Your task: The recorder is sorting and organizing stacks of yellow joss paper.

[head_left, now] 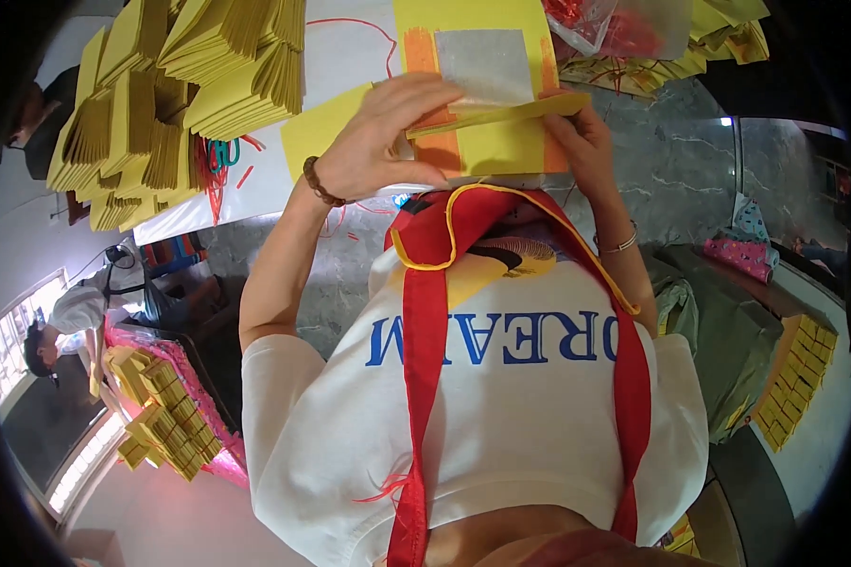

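- Head view: folded yellow paper stack (496, 111) held above the yellow sheet with silver foil square (482, 76), long axis running left to right, between both hands.
- Left hand (383, 142) nearer the stack's left end, fingers curled and clamped on it.
- Right hand (586, 142) pinched shut on its right end.
- Bundled yellow paper piles (180, 85) well apart, to the left.

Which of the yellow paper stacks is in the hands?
The thin folded stack, pinched by the left hand and right hand over the yellow sheet. The fanned piles lie untouched at left.
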The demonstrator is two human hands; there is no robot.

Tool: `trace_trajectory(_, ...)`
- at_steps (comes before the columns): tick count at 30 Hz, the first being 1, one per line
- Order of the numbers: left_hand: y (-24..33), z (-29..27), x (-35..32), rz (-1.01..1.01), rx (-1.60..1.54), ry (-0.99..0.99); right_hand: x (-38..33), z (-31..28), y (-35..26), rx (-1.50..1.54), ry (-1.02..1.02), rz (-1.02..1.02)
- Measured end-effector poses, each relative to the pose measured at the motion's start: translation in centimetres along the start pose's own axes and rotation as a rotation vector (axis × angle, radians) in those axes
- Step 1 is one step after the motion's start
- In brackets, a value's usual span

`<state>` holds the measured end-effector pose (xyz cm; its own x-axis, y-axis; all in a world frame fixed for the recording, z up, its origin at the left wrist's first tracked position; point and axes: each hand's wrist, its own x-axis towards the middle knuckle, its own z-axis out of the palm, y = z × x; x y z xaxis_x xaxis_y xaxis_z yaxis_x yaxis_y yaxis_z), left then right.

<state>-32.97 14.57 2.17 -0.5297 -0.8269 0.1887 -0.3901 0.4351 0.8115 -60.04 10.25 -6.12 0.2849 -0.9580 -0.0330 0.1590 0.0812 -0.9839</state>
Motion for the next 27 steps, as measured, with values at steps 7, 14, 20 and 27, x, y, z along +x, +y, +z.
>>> trace_trajectory(7, -0.9, 1.1, -1.7, 0.110, 0.760, 0.166, 0.2, -0.7, -2.6, -0.637, -0.144, -0.579)
trace_trajectory(14, 1.0, 2.6, -3.7, 0.022, 0.420, 0.192, -1.6, -1.2, -5.3, -0.855, -0.469, -0.527)
trace_trajectory(20, 0.2, 2.8, -2.5, -0.476, 0.119, 0.323, -0.9, 1.6, -5.7, -0.577, -0.194, -0.071)
trace_trajectory(27, -3.3, 3.1, -1.3, -0.538, -0.382, 0.489, -0.1, 3.2, -5.3, -0.465, -0.022, -0.071)
